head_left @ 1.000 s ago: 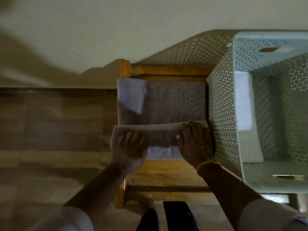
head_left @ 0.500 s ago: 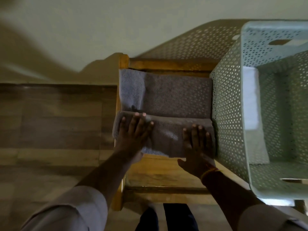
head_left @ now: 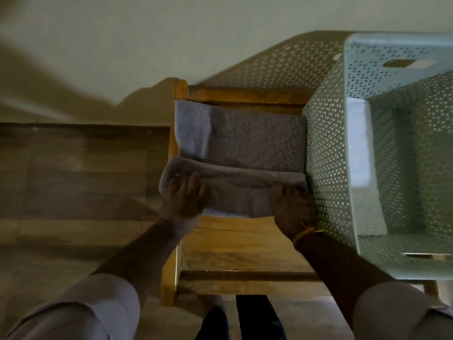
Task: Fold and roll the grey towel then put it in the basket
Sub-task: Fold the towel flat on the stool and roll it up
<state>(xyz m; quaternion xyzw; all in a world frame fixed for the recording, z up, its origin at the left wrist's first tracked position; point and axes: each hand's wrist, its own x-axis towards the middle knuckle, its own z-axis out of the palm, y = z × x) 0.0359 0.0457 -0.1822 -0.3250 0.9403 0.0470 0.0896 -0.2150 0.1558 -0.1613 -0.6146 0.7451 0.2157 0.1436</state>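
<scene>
The grey towel (head_left: pixel 245 141) lies as a folded strip on a small wooden table (head_left: pixel 235 246), its near end turned over into a thick roll. My left hand (head_left: pixel 182 200) grips the left end of that roll, fingers curled over it. My right hand (head_left: pixel 290 204) holds the right end, close against the basket wall. The pale green perforated basket (head_left: pixel 326 153) stands on the right of the table, open at the top, with something white against its inner left wall.
A pale wall rises behind the table. Wood-pattern floor lies to the left and below. The table's near half (head_left: pixel 235 246) is bare wood. My legs show at the bottom edge.
The fingers of both hands, flat on the rolled part half a second ago, now curl around it. The roll sits about where it was.
</scene>
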